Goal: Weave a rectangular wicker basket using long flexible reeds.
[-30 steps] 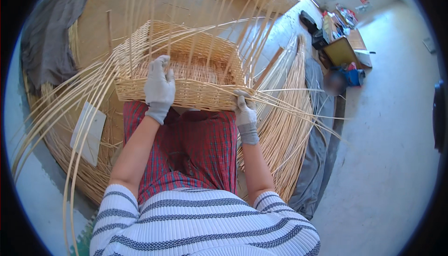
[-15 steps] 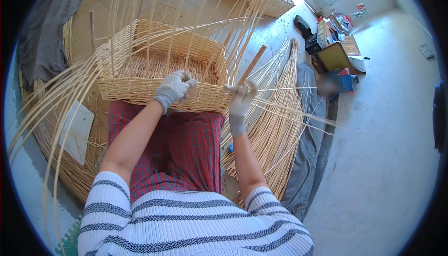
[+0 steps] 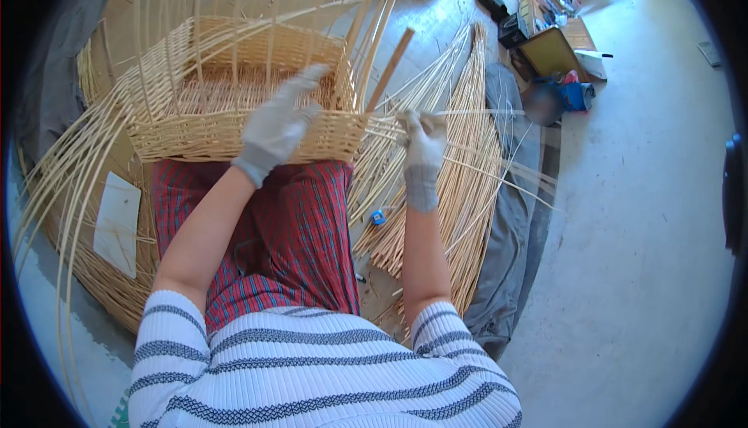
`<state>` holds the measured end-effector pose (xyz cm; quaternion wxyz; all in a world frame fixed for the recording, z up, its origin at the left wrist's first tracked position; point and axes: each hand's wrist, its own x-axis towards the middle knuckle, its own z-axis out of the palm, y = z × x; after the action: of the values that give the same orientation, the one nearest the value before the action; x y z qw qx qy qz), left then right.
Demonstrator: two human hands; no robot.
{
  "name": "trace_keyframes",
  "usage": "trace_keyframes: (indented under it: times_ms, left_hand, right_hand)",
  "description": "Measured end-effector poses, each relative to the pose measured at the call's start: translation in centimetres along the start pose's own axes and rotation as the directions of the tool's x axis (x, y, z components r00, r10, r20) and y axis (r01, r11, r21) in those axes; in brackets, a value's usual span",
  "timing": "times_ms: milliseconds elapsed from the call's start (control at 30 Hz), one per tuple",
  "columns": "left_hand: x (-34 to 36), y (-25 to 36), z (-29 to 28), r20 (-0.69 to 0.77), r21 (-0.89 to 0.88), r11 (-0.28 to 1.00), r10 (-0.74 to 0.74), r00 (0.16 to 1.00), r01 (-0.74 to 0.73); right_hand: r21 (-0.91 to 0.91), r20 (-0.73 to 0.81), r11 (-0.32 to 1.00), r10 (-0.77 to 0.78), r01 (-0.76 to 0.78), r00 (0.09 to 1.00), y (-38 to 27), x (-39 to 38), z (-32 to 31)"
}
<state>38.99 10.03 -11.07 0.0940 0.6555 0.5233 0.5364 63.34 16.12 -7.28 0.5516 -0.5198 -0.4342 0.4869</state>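
A half-woven rectangular wicker basket [image 3: 234, 141] rests on my lap, with long thin upright canes rising from its walls. My left hand [image 3: 274, 128], in a pale work glove, lies over the near wall with its index finger stretched out toward the inside. Beyond the basket's right corner, my gloved right hand [image 3: 425, 141] is closed around several wicker strands [image 3: 382, 122] that run out from that corner. Their loose ends trail off to the right. A thick brown stick [image 3: 391, 69] stands tilted at the same corner.
To the right on the floor lies a big bundle of canes [image 3: 460, 194], beside a grey cloth [image 3: 502, 217]. A small blue object [image 3: 378, 217] lies near my right knee. Long strands [image 3: 74, 159] fan out left, past a white board [image 3: 118, 221]. A cluttered table [image 3: 549, 46] stands farther back.
My right hand has moved right, away from the basket corner, drawing the strands outward. My left index finger has straightened. The whole view has shifted, so the basket sits farther left and higher.
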Motion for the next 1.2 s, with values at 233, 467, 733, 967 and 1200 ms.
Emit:
trace_keyframes:
  times_ms: [233,467,733,967,1200]
  left_hand:
    - [-1.3,2.2,5.6,0.397,0.685,0.725,-0.456,0.797,0.073]
    - [-1.3,1.9,5.4,0.437,0.624,0.780,-0.403,0.804,0.052]
    - [-10.2,-0.3,-7.1,0.275,0.174,0.974,-0.189,0.943,0.145]
    - [-15.7,-9.9,-24.7,-0.579,0.272,0.573,-0.544,0.607,0.773]
    - [2.6,-4.7,-35.4,-0.242,0.173,0.907,-0.339,0.909,0.384]
  right_hand:
    - [-0.823,0.488,-0.226,-0.749,0.521,0.447,-3.3,5.0,8.3]
    - [-0.854,0.352,0.149,-0.539,0.498,0.765,4.5,0.7,2.0]
    - [-0.765,0.380,0.291,-0.518,0.575,0.767,4.3,1.4,1.2]
    - [-0.251,-0.074,0.717,-0.684,0.650,0.726,4.6,3.8,6.6]
    - [-0.447,-0.026,0.826,-0.394,0.342,0.919,-4.3,12.3,9.7]
